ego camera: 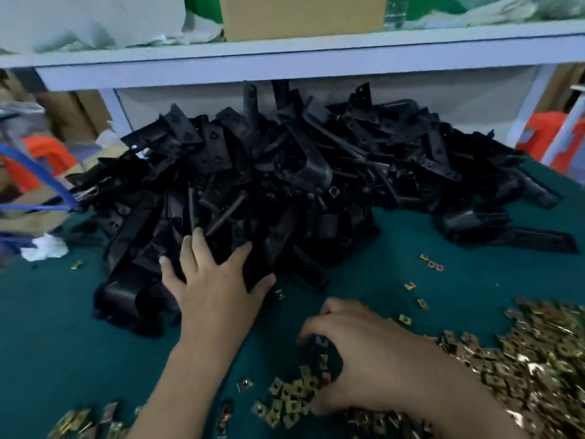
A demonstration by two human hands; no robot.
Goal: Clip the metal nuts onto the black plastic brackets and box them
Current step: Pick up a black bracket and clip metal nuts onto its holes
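A big heap of black plastic brackets (pixel 285 172) covers the middle of the green table (pixel 63 343). My left hand (pixel 215 280) reaches into the near edge of the heap with fingers spread, touching the brackets. A large pile of brass-coloured metal nuts (pixel 522 369) lies at the lower right, with loose ones scattered around. My right hand (pixel 364 353) hovers over the pile's left edge, its fingers curled down over a few nuts (pixel 323 359); whether it grips one is unclear.
A white shelf (pixel 300 55) runs across the back, above the heap, with a cardboard box (pixel 300 17) on it. Orange stools (pixel 550 134) stand at far right and left. A blue hose (pixel 41 175) and a white rag (pixel 46 247) lie at the left.
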